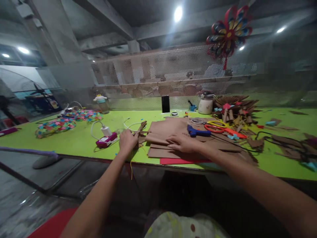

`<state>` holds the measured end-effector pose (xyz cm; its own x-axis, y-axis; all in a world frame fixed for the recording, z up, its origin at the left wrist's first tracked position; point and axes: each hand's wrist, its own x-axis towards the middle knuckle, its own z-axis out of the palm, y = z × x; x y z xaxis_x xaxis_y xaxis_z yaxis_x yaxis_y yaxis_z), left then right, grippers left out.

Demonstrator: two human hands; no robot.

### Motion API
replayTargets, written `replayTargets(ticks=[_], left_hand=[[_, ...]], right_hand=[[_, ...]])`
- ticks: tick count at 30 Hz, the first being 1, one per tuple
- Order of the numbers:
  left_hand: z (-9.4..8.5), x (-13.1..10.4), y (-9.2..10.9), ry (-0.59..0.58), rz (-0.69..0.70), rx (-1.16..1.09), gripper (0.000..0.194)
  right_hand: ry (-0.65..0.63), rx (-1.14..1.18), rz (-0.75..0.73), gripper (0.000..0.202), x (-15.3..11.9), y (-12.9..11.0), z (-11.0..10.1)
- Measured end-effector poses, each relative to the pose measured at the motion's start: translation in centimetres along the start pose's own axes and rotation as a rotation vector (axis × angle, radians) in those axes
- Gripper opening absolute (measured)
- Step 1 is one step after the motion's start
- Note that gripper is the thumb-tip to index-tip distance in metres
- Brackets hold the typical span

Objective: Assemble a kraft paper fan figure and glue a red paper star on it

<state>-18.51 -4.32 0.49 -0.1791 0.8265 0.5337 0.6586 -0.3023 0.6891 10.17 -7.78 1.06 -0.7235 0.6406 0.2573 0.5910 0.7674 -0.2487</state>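
Note:
My left hand [127, 142] is closed at the table's front edge around a small folded piece of brown paper [141, 129], its fingertips partly hidden. A thin yellow cord [131, 170] hangs over the edge just below it. My right hand [184, 142] lies with fingers stretched out on a stack of brown paper sheets [160, 130]. A red sheet [183, 161] sticks out beneath the stack. Just beyond my right hand, a blue glue gun [198, 131] rests on the paper, beside orange-handled scissors [235, 133] and a yellow-handled pair [215, 124].
A purple power strip [106, 140] with a white charger [106, 131] sits left of my left hand. Colourful star garlands [58, 126] lie farther left. At the back stand a phone [165, 104], a white jar [206, 103] and a bottle [102, 105]. Paper scraps and black cables [284, 138] cover the right.

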Motion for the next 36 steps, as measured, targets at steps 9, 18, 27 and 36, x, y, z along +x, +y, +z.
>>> replayTargets(ticks=[9, 18, 27, 36], left_hand=[[0.1, -4.2, 7.9, -0.824, 0.642, 0.254, 0.049], [2.2, -1.5, 6.6, -0.918, 0.475, 0.211, 0.043], [3.4, 3.7, 7.0, -1.034, 0.41, 0.197, 0.014], [3.6, 4.1, 7.3, -1.132, 0.434, 0.186, 0.009]], right_hand=[[-0.08, -0.141, -0.077, 0.063, -2.7, -2.1, -0.5], [0.013, -0.139, 0.104, 0.041, -1.1, -0.4, -0.4], [0.356, -0.083, 0.057, 0.024, -3.3, 0.2, -3.9], [0.153, -0.226, -0.116, 0.018, -6.9, -3.1, 0.6]])
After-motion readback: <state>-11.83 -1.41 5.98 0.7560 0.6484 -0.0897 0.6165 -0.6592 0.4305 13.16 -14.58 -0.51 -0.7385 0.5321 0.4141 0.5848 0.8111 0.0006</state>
